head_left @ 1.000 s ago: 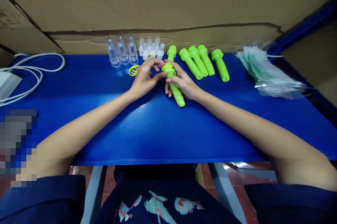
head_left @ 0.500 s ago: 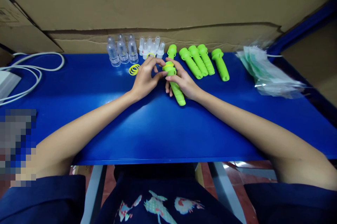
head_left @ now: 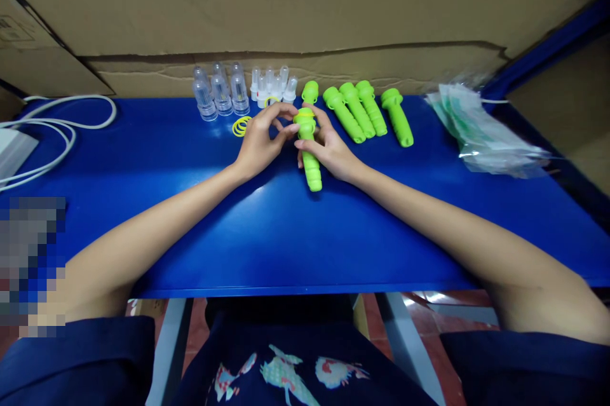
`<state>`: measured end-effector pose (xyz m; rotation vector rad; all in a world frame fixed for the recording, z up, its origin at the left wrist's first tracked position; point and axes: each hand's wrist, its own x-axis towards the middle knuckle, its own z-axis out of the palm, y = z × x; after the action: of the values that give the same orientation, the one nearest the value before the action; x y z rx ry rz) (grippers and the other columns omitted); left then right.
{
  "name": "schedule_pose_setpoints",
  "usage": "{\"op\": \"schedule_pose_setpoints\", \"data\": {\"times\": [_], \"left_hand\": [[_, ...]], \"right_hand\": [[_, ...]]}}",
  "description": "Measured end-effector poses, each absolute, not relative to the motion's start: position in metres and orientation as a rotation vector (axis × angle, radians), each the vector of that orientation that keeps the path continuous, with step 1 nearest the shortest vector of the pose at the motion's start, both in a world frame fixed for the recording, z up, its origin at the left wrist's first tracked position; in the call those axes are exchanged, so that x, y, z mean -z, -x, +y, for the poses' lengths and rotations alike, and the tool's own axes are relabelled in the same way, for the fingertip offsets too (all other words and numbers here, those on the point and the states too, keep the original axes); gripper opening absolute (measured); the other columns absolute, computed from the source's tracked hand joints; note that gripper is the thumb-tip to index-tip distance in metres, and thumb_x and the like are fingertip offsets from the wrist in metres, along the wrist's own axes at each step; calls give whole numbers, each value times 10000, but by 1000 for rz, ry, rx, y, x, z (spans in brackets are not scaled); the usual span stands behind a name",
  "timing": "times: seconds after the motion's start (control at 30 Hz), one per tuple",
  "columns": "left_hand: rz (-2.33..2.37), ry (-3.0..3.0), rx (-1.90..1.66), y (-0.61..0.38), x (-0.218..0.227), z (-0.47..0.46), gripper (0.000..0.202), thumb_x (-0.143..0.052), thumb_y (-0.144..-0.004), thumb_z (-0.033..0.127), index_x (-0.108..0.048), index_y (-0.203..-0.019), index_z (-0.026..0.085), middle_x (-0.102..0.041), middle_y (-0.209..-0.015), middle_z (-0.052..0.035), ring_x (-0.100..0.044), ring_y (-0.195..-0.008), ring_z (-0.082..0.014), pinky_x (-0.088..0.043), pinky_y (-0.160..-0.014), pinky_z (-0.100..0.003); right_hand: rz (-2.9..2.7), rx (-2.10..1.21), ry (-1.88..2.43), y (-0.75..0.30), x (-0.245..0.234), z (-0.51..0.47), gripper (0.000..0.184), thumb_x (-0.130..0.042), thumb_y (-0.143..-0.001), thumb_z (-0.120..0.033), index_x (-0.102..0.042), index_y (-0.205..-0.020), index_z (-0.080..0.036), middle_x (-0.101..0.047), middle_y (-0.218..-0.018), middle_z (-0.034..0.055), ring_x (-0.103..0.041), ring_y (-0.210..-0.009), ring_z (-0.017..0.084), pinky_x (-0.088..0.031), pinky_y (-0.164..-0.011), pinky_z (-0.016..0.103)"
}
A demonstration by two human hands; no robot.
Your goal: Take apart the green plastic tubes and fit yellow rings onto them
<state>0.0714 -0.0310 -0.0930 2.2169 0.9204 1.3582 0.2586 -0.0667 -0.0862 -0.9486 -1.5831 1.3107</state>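
Note:
My right hand grips a bright green ribbed plastic handle that points toward me over the blue table. A yellow ring sits around the handle's wide far end. My left hand pinches at that ring end with thumb and fingertips. A few loose yellow rings lie on the table just left of my left hand. Several more green handles lie in a row behind and to the right of my hands.
Clear plastic caps and small white-based pieces stand at the back against the cardboard wall. A white cable loops at the far left. Clear plastic bags are heaped at the right.
The green handle's near end has swung to the left, so it now points straighter toward me. My left fingers stay at its ring end.

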Motion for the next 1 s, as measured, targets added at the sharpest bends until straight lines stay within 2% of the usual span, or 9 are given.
{"op": "schedule_pose_setpoints", "data": {"times": [0.17,0.3,0.37,0.43,0.53,0.67,0.8,0.9,1.0], "left_hand": [[901,-2188,-1386,-71,96,-28,245,-705,-1011,408,-677,-1127,194,-790,-1140,-77,-723,-825,-136,-569,-772,-266],[912,-2186,-1346,-71,96,-26,414,-686,-997,585,-666,-1149,200,-772,-1160,-85,-715,-823,-139,-513,-662,-251],[909,-2171,-1342,-71,96,-25,476,-676,-978,652,-658,-1143,206,-763,-1154,-83,-711,-835,-142,-508,-659,-254],[916,-2152,-1342,-70,98,-23,498,-675,-965,684,-646,-1132,216,-754,-1156,-80,-707,-839,-146,-514,-665,-261],[945,-2122,-1364,-69,103,-19,487,-681,-957,690,-627,-1114,232,-738,-1157,-73,-709,-838,-155,-533,-677,-278],[958,-2109,-1388,-69,109,-15,434,-682,-980,643,-616,-1128,240,-718,-1148,-71,-729,-865,-168,-581,-762,-319],[943,-2072,-1367,-71,107,-17,369,-723,-981,549,-612,-1122,226,-733,-1160,-77,-735,-826,-159,-554,-684,-280],[950,-2070,-1353,-71,107,-17,368,-745,-969,524,-611,-1134,224,-738,-1181,-80,-737,-835,-161,-533,-651,-265],[934,-2090,-1366,-70,108,-15,386,-734,-972,561,-606,-1125,231,-729,-1162,-70,-726,-822,-152,-544,-684,-280]], "right_hand": [[-1586,-1215,958,-255,86,-68,901,-826,-795,-533,-320,-1510,-325,-668,-1032,8,-645,-733,167,-578,-571,301],[-1550,-1203,984,-254,88,-69,874,-820,-806,-603,-307,-1453,-319,-641,-943,-27,-560,-613,130,-497,-469,257],[-1532,-1206,1002,-254,88,-68,843,-830,-788,-643,-326,-1383,-322,-631,-913,-42,-521,-559,117,-453,-427,248],[-1523,-1206,1002,-255,87,-68,803,-851,-755,-669,-374,-1296,-316,-637,-909,-41,-536,-569,120,-471,-441,255],[-1505,-1258,982,-254,83,-67,772,-871,-717,-685,-442,-1228,-296,-681,-942,-13,-618,-635,151,-547,-508,295],[-1468,-1342,963,-253,77,-69,811,-864,-715,-710,-465,-1274,-280,-727,-889,-11,-641,-591,171,-575,-533,336],[-1465,-1351,964,-253,78,-69,785,-823,-749,-756,-472,-1263,-278,-723,-855,-21,-662,-585,181,-578,-551,346],[-1450,-1389,941,-254,81,-68,792,-803,-783,-756,-434,-1285,-266,-701,-807,-35,-698,-606,199,-570,-547,334],[-1415,-1410,920,-255,82,-68,832,-856,-759,-719,-381,-1262,-258,-696,-776,-55,-679,-562,180,-561,-527,313]]}}
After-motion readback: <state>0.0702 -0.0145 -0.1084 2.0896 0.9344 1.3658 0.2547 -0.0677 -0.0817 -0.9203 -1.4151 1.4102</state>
